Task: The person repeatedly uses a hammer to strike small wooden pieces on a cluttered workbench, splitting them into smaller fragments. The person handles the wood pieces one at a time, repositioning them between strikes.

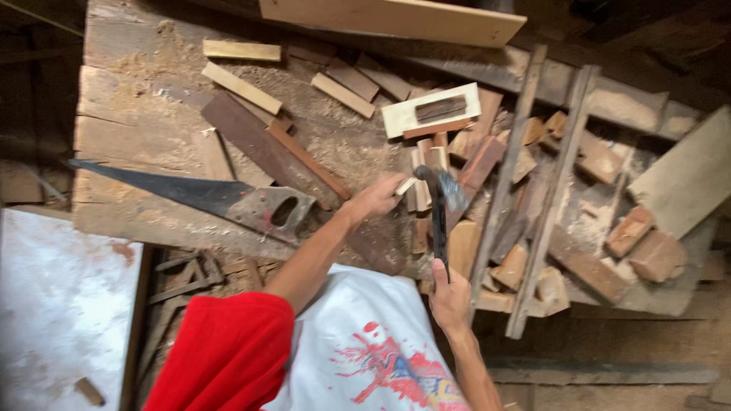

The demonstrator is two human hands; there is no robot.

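My left hand (375, 199) reaches out from a red sleeve and pinches a small pale wood piece (406, 185) on the workbench (129, 129). My right hand (450, 294) grips the lower end of a dark-handled hammer (439, 222). The hammer's head (435, 176) is raised right beside the small piece, among upright wood offcuts. A white shirt with a red print fills the bottom centre.
A handsaw (190, 194) with a worn handle lies on the bench left of my left hand. Several wood scraps and strips cover the bench. A pale board (430, 110) carries a dark block. Two long slats (533, 190) cross the right side. A white panel (61, 304) lies lower left.
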